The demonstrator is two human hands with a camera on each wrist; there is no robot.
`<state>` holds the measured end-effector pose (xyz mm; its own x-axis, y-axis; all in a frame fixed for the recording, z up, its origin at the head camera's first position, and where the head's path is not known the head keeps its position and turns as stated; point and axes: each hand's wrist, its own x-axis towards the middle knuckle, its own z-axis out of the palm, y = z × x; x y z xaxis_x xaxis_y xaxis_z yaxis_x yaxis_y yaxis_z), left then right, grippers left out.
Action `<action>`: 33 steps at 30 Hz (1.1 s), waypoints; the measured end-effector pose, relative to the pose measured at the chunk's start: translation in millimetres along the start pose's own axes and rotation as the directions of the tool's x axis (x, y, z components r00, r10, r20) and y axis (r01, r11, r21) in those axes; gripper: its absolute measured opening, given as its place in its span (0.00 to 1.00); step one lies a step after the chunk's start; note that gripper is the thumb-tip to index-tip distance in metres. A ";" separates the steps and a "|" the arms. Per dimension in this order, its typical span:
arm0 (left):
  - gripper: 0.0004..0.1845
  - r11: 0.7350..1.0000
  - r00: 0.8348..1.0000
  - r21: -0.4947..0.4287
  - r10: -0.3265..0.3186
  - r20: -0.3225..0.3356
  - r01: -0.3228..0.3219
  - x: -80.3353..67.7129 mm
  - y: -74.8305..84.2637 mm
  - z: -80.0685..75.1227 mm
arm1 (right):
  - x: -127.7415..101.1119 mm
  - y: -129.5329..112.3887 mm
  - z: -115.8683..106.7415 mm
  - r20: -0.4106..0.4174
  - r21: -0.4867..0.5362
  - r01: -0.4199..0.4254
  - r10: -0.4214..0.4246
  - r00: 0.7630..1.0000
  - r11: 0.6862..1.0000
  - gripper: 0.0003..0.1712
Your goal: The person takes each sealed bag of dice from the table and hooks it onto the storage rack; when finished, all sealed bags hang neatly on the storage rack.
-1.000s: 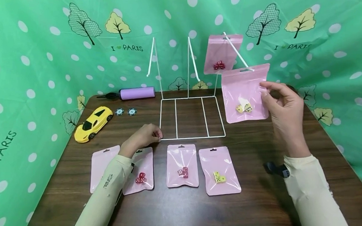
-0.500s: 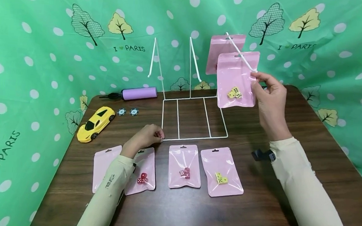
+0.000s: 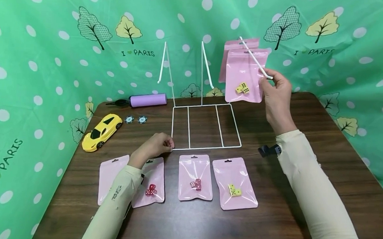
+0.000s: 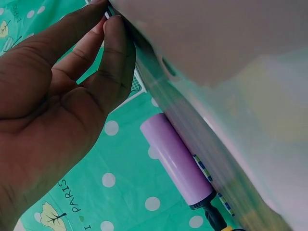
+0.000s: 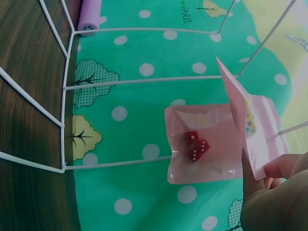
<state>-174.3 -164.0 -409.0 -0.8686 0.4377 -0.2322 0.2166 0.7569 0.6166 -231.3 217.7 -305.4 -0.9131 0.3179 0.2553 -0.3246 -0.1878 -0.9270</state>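
At the tip of the rack's rightmost prong (image 3: pixel 256 61), the right hand (image 3: pixel 275 93) pinches the side edge of a pink pouch with yellow dice (image 3: pixel 244 76); pouch hangs on that prong through its top hole, thumb and fingers curled on the edge. Just behind it on the same prong: a second pink pouch with red dice (image 5: pixel 199 147), mostly hidden in the head view, clear in the right wrist view.

Left hand (image 3: pixel 154 146) sits at the near left corner of the white wire rack (image 3: pixel 207 125), fingers curled, fingertips pinching or pressing the base wire; the left wrist view shows the fingers (image 4: pixel 113 53) closed on a thin white wire.

Judgement: to do this well, keep the pouch square to the prong, slide it along without twisting so the hole doesn't snag, and hold the base down so the light frame doesn't tip.

Near the left forearm: four more pink pouches flat on the table (image 3: pixel 271 217) — one with contents hidden (image 3: pixel 108 178), one red dice (image 3: pixel 153 184), one red dice (image 3: pixel 195 179), one yellow dice (image 3: pixel 235 183). Two other prongs to the left of the right hand carry nothing.

Beyond the left hand: yellow toy car (image 3: pixel 101 131), two small round chips (image 3: pixel 135 120), purple pump (image 3: pixel 147 100). All well apart from the rack; nothing blocks the prong.
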 end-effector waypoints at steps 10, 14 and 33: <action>0.01 1.000 1.000 0.002 0.009 0.003 -0.009 -0.6 1.4 0.4 | 8.0 8.5 -7.3 0.003 0.074 -0.030 0.030 1.000 0.997 0.12; 0.02 1.000 1.000 0.000 0.003 0.001 -0.003 -0.3 0.9 0.6 | 8.6 13.8 -17.1 0.013 0.119 -0.043 0.042 0.999 0.992 0.11; 0.02 1.000 1.000 0.015 0.010 0.005 -0.010 -0.9 1.2 -1.2 | -17.8 23.8 -111.8 -0.046 -0.067 -0.118 0.115 0.992 0.991 0.14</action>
<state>-173.8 -164.0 -407.2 -0.8641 0.4478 -0.2297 0.2318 0.7594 0.6080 -195.2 311.4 -362.7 -0.9320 0.3367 0.1343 -0.1975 -0.1609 -0.9670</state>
